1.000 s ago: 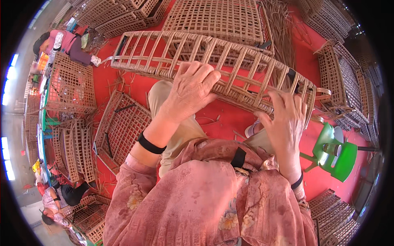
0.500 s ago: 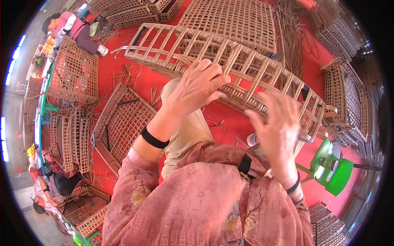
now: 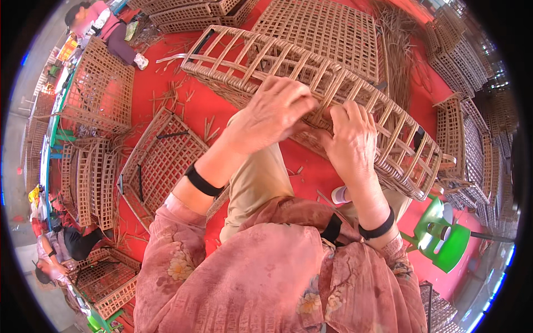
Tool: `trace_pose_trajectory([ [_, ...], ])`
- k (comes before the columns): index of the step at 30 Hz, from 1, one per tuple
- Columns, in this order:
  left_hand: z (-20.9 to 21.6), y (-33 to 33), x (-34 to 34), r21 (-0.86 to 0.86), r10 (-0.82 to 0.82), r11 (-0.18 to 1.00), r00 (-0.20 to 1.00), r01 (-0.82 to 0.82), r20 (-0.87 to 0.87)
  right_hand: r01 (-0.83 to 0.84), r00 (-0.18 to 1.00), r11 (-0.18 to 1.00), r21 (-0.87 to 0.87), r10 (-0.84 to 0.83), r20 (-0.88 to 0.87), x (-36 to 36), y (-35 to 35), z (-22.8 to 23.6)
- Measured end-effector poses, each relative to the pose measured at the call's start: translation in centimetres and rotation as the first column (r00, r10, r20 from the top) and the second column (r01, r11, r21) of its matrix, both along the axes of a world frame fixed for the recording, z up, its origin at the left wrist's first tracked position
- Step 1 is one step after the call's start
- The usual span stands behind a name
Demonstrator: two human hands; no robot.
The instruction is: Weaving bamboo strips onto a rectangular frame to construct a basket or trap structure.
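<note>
A long brown woven basket [image 3: 331, 84] lies across my knees with its open-slatted side facing up. Near its middle my left hand [image 3: 280, 111] is closed, fingers curled at the wrapped slats, slightly blurred. Close beside it, my right hand [image 3: 352, 139] is also closed, its bent fingers on the basket's near part and the thumb pointing toward the left hand. The fingertips of both hands are partly hidden, so any strand between them does not show. A loose pale strip [image 3: 170, 57] sticks out from the basket's left end.
Beyond it stands another woven basket [image 3: 322, 33], beside a bundle of long strands [image 3: 397, 61]. A shallow basket [image 3: 169, 150] lies on the red floor at left. At right is a green plastic stool [image 3: 452, 250]. Two people [image 3: 105, 25] [image 3: 61, 250] sit at the left.
My right hand has moved left and away from me, from spread and blurred to closed beside my left hand. My left hand has shifted slightly right. The basket appears slightly shifted in view.
</note>
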State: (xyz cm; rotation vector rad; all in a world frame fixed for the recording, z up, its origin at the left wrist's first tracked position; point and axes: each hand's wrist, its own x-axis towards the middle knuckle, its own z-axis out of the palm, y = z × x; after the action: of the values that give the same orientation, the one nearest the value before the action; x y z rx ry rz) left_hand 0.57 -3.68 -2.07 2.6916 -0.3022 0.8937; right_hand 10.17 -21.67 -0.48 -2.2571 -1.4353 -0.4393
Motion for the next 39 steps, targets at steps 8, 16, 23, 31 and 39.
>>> trace_pose_trajectory([
  [8, -0.6, 0.3, 0.5, -0.028, -0.058, 0.998, 0.998, 0.059, 0.031, -0.018, 1.000, 0.997, 0.081, 0.019, -0.008, 0.2, 0.1, -0.9],
  [16, -0.9, -0.1, 0.7, 0.040, -0.043, 0.998, 0.992, 0.039, 0.119, -0.074, 0.988, 0.981, 0.181, 0.048, 0.148, 0.2, -0.6, -1.6],
  [23, 0.1, -4.4, 1.4, 0.024, -0.007, 1.000, 1.000, 0.007, 0.018, 0.243, 0.970, 0.970, 0.015, -0.243, 0.003, 0.1, -8.1, 0.0],
  [31, -0.6, -10.2, 4.5, -0.045, -0.088, 0.995, 0.996, 0.089, 0.021, 0.254, 0.967, 0.967, 0.013, -0.254, 0.005, 1.1, -10.3, 0.2],
  [39, -0.9, -10.5, 5.6, -0.178, -0.184, 0.967, 0.983, 0.181, 0.001, 0.139, 0.987, 0.990, 0.002, -0.139, -0.075, 2.9, -10.6, 0.4],
])
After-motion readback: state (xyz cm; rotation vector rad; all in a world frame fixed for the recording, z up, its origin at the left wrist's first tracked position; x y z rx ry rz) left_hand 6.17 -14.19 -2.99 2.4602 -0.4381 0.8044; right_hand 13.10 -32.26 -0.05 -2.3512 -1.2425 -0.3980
